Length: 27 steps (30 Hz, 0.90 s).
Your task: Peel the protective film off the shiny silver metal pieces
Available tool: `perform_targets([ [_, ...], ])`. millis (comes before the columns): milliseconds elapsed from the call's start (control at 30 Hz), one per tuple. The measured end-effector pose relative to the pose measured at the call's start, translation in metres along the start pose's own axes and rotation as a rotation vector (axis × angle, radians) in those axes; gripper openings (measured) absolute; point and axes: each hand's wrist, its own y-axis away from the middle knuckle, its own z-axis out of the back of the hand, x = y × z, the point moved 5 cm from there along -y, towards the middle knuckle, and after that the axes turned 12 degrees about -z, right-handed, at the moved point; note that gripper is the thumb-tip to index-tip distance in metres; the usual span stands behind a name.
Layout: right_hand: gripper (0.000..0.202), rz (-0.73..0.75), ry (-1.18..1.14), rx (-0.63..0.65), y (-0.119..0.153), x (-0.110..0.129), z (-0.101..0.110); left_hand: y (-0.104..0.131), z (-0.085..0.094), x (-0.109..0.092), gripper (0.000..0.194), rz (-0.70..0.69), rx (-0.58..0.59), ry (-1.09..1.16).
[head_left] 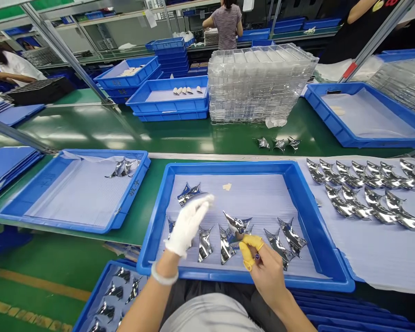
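Note:
My right hand (pixel 263 265), with yellow finger cots on thumb and forefinger, pinches a shiny chrome part (pixel 235 223) by its lower right end, raised above the blue tray (pixel 231 168). A small dark round end, perhaps of a pen-like tool, shows inside that hand. My left hand (pixel 190 223), in a white glove, hovers over the tray's left half, fingers stretched out and holding nothing visible. It partly hides chrome parts beneath it. Others lie on the white liner, among them a chrome part (pixel 205 244) between my hands and a pair (pixel 286 242) at the right.
Rows of chrome parts (pixel 380 207) lie on white sheeting at the right. A second blue tray (pixel 72 226) stands left, another tray (pixel 86 304) below. Stacked clear plastic trays (pixel 256 87) and three chrome parts (pixel 278 144) are across the bench. Other people work farther back.

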Motion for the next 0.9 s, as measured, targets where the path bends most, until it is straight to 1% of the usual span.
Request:
perform_targets([
  [67,0.012,-0.061,-0.017,0.008,0.002,-0.008,0.002,-0.025,0.025,0.029,0.04,0.068,-0.043,-0.127],
  [167,0.012,-0.122,-0.054,0.01,0.003,-0.016,0.003,-0.06,0.057,0.071,0.038,0.183,-0.024,-0.328],
  [233,0.011,-0.157,-0.069,0.011,0.002,-0.019,0.002,-0.077,0.068,0.091,0.038,0.253,0.043,-0.427],
  [333,0.012,-0.198,-0.077,0.011,0.002,-0.022,0.0,-0.092,0.07,0.109,0.035,0.346,0.165,-0.535],
  [467,0.011,-0.222,-0.102,0.016,0.002,-0.024,0.001,-0.1,0.064,0.117,0.037,0.423,0.266,-0.616],
  [567,0.01,-0.228,-0.121,0.006,0.001,-0.025,0.002,-0.099,0.062,0.117,0.036,0.462,0.316,-0.635],
  [667,0.011,-0.256,-0.137,0.005,0.0,-0.026,0.001,-0.097,0.061,0.115,0.036,0.471,0.358,-0.616],
  [800,0.012,-0.329,-0.16,0.023,-0.001,-0.03,-0.002,-0.094,0.059,0.117,0.035,0.458,0.379,-0.548],
  [900,0.013,-0.446,-0.207,0.066,0.0,-0.038,-0.005,-0.093,0.058,0.119,0.033,0.436,0.345,-0.48],
])
